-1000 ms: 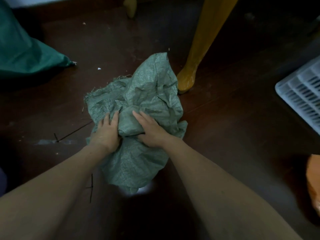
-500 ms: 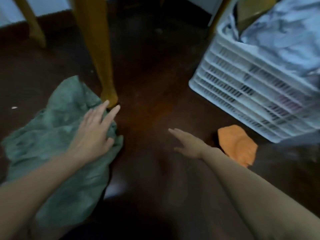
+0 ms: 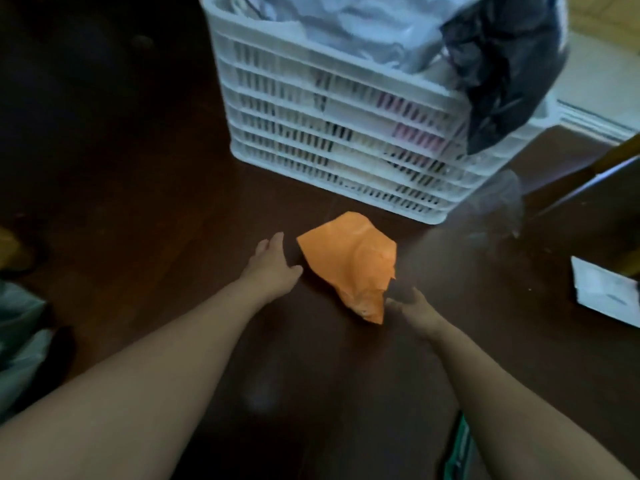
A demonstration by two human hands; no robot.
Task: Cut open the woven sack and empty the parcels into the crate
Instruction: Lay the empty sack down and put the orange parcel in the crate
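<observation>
An orange parcel (image 3: 351,263) lies on the dark floor in front of the white slatted crate (image 3: 322,133). The crate holds grey and white parcels (image 3: 363,32), and a black bag (image 3: 502,64) hangs over its right corner. My left hand (image 3: 272,266) hovers just left of the orange parcel, fingers straight and empty. My right hand (image 3: 414,310) is at the parcel's near corner, fingers loose, holding nothing. A strip of the emptied green woven sack (image 3: 17,341) shows at the left edge.
A white box (image 3: 606,296) lies on the floor at the right. Dark furniture (image 3: 588,192) stands behind it. A green object (image 3: 459,452) pokes in at the bottom, by my right forearm. A yellow chair foot (image 3: 10,247) is at the left edge.
Both hands left the green sack and moved right to the orange parcel. The view swung right, bringing the crate to the centre and pushing the sack to the left edge.
</observation>
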